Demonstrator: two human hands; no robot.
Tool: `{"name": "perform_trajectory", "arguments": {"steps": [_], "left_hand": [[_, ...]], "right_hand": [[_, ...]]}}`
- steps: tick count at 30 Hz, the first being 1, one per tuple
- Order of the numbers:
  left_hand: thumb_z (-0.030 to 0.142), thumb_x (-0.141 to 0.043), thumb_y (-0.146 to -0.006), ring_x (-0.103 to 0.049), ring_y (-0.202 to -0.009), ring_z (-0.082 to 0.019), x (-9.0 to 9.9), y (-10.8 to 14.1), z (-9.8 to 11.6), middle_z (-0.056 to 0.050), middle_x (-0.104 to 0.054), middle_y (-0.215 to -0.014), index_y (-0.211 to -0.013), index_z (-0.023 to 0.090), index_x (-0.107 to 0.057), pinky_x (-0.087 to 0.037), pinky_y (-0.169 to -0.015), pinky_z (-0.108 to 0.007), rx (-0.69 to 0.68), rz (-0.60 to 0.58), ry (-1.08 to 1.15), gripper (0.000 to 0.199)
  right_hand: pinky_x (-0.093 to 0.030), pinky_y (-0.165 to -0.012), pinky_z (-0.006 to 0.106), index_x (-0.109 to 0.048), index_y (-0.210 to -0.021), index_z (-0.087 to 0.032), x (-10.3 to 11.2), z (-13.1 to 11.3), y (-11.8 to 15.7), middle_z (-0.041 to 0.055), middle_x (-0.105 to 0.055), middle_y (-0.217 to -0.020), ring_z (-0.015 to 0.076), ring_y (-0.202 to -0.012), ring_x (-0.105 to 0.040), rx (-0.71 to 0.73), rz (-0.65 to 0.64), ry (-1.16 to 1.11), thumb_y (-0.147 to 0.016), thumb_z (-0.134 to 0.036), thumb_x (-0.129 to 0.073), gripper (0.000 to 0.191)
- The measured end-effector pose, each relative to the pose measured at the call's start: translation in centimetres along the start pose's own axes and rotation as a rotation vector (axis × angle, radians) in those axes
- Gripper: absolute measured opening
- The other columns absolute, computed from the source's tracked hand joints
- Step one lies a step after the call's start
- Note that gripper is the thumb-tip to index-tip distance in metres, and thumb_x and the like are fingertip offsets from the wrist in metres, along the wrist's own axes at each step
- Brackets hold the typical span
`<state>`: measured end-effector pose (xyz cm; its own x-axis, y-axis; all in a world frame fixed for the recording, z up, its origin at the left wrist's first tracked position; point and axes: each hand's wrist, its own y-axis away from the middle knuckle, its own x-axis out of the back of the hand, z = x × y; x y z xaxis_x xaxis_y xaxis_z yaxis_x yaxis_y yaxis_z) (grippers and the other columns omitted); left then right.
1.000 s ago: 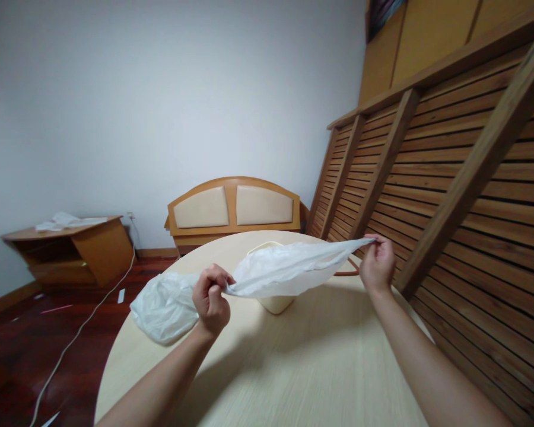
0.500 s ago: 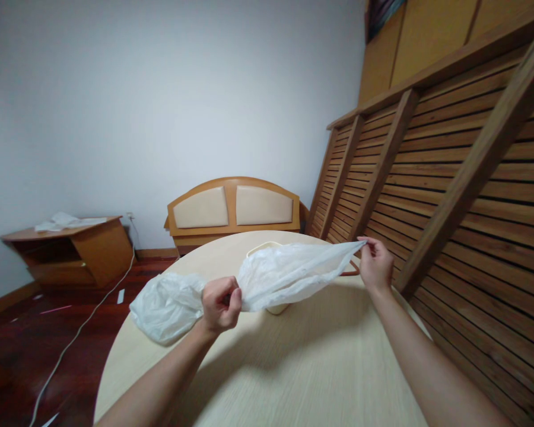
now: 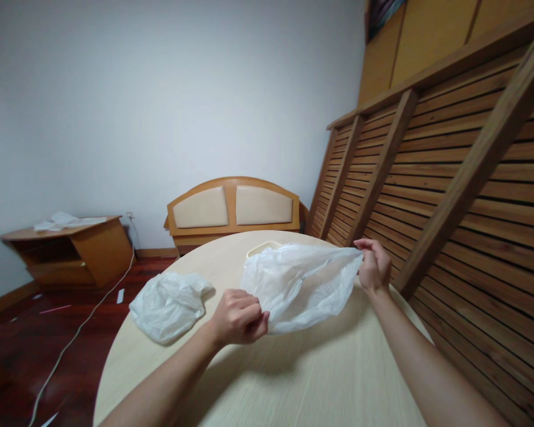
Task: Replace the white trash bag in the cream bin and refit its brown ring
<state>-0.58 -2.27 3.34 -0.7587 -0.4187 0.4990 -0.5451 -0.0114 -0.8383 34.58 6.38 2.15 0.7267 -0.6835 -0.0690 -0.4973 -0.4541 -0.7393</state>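
A thin white plastic bag [image 3: 300, 284] is stretched between my two hands above the round table [image 3: 329, 379]. My left hand [image 3: 242, 317] is closed on the bag's near left corner. At the bag's right end, my right hand [image 3: 374, 265] pinches its edge between thumb and fingers. Behind the bag, the rim of a cream-coloured object [image 3: 263, 246] shows; the rest of it is hidden. A second crumpled white plastic bag [image 3: 169, 305] lies on the table, left of my left hand.
A slatted wooden frame [image 3: 454, 172] leans along the right side. Beyond the table stands a padded headboard [image 3: 234, 204]. A low cabinet [image 3: 98, 249] with white sheets on top is at the left, and a white cable [image 3: 78, 332] crosses the floor.
My left hand has moved right and slightly nearer, away from the crumpled bag. The held bag now hangs looser and wider, covering the cream object's near part. My right hand has barely shifted.
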Motion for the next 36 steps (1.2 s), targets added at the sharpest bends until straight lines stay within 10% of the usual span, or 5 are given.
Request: {"name": "perform_trajectory", "arguments": {"steps": [6, 18, 24, 36], "left_hand": [[0.009, -0.056, -0.083, -0.031, -0.04, -0.01, 0.4, 0.3, -0.6, 0.008, -0.037, -0.047, -0.062, 0.024, -0.031, -0.024, -0.044, -0.028, 0.097, 0.037, -0.07, 0.036], [0.008, -0.055, -0.085, -0.031, -0.038, -0.009, 0.5, 0.7, -1.2, 0.008, -0.035, -0.046, -0.061, 0.023, -0.033, -0.025, -0.044, -0.026, 0.185, 0.114, -0.098, 0.036], [0.013, -0.055, -0.088, -0.036, -0.038, -0.008, 0.7, 0.6, -1.1, 0.007, -0.042, -0.047, -0.065, 0.022, -0.042, -0.028, -0.043, -0.023, 0.268, 0.087, -0.017, 0.027], [0.034, -0.051, -0.095, -0.064, -0.074, -0.016, 0.1, 1.0, -2.5, -0.005, -0.067, -0.088, -0.099, 0.02, -0.059, -0.05, -0.059, -0.024, 0.876, 0.132, 0.101, 0.017]], "right_hand": [[-0.048, -0.084, 0.045, -0.064, -0.082, -0.023, -0.1, -3.3, 0.6, 0.0068, -0.068, -0.086, 0.0272, -0.087, -0.063, 0.457, -0.109, 0.146, -0.084, -0.032, -0.049, 0.018], [-0.048, -0.086, 0.039, -0.065, -0.09, -0.023, -3.8, -10.8, 6.8, 0.0051, -0.069, -0.095, 0.0238, -0.096, -0.059, 1.067, -0.839, 0.104, -0.084, -0.035, -0.07, 0.015], [-0.05, -0.083, 0.037, -0.063, -0.089, -0.022, -3.9, -10.4, 6.6, 0.0055, -0.069, -0.092, 0.023, -0.095, -0.061, 1.04, -0.84, 0.078, -0.085, -0.016, -0.059, 0.008], [-0.042, -0.052, 0.028, -0.062, -0.089, -0.023, -3.5, -13.6, 8.6, -0.003, -0.067, -0.063, 0.0137, -0.053, -0.06, 0.913, -0.983, -0.096, -0.085, -0.017, -0.052, 0.013]]}}
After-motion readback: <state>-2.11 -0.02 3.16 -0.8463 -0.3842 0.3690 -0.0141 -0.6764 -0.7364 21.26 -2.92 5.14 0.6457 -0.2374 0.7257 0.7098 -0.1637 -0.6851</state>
